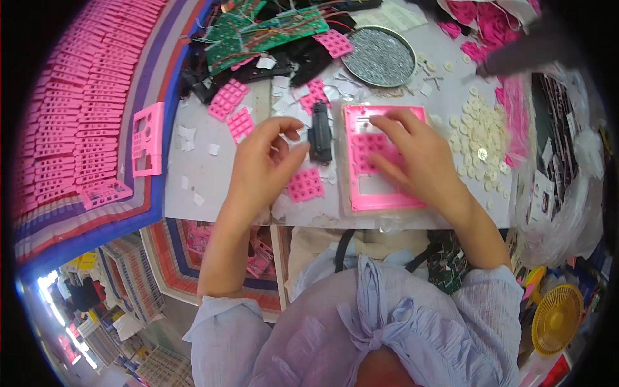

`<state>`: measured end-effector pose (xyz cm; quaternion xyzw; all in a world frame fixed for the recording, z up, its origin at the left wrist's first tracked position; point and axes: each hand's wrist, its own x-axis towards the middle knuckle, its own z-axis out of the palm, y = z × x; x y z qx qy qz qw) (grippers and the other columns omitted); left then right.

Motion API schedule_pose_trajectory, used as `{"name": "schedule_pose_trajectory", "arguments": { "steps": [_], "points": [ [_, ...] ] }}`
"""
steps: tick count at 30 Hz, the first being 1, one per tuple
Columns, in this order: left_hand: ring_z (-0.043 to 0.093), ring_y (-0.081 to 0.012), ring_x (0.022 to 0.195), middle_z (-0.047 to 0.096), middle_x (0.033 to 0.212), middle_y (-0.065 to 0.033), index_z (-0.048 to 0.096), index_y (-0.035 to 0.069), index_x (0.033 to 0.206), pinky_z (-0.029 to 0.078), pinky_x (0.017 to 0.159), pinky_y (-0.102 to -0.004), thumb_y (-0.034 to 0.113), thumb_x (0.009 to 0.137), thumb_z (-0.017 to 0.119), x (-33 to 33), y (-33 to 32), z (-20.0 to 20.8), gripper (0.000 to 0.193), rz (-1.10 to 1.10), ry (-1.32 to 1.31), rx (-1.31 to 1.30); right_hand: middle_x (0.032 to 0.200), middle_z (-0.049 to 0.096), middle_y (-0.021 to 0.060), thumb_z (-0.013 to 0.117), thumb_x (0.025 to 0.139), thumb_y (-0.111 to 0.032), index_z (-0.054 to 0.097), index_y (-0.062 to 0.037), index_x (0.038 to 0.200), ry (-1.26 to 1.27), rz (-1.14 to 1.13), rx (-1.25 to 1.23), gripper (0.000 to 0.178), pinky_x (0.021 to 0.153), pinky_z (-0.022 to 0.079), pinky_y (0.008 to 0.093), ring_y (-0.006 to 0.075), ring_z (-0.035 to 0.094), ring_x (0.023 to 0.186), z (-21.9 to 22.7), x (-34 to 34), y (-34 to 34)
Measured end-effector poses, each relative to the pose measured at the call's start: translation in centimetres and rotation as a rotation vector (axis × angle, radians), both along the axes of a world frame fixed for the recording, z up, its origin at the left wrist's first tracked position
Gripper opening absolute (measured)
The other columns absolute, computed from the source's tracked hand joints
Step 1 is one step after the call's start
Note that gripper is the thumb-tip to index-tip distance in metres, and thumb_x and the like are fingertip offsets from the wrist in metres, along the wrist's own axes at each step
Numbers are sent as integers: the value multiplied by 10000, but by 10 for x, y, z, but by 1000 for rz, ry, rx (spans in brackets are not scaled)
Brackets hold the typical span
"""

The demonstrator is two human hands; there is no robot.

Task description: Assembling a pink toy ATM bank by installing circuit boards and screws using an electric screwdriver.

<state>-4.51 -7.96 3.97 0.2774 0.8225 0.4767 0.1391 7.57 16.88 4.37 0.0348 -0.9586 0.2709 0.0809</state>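
My right hand (419, 155) is over a pink calculator-like plastic casing (349, 187), fingers and thumb apart. A pink keypad sheet (363, 151) sits inside that casing, partly hidden by the hand. To the left, my left hand (267, 158) hovers with thumb and bent fingers apart, and I see nothing between them. Just right of its fingertips stands a black block-shaped tool or part (320, 133), whose kind I cannot make out. A loose pink keypad (305, 185) lies below the left hand's thumb.
Stacked pink casings (97, 97) fill a striped-lined bin at left. Green circuit boards (271, 35) with wires lie at the back, beside a round dish of small metal parts (379, 57). White round discs (480, 135) are piled at right, near a plastic bag (567, 206).
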Motion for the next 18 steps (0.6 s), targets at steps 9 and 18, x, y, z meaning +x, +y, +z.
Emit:
{"name": "schedule_pose_trajectory", "arguments": {
  "steps": [9, 18],
  "points": [
    [694, -234, 744, 720, 817, -124, 735, 26, 936, 522, 696, -375, 407, 888, 698, -172, -5, 6, 386, 457, 628, -444, 1615, 310, 198, 649, 833, -628, 363, 42, 1519, -174, 293, 299, 1000, 1199, 176, 623, 367, 205, 1539, -14, 32, -20],
    [728, -347, 922, 754, 970, -191, 758, -1, 1001, 546, 835, -417, 619, 746, 774, -235, 11, 5, 670, 434, 117, -756, 1619, 309, 201, 683, 810, -611, 382, 39, 1510, -159, 280, 291, 1002, 1195, 190, 616, 369, 211, 1537, -16, 33, -20]
  ]
}}
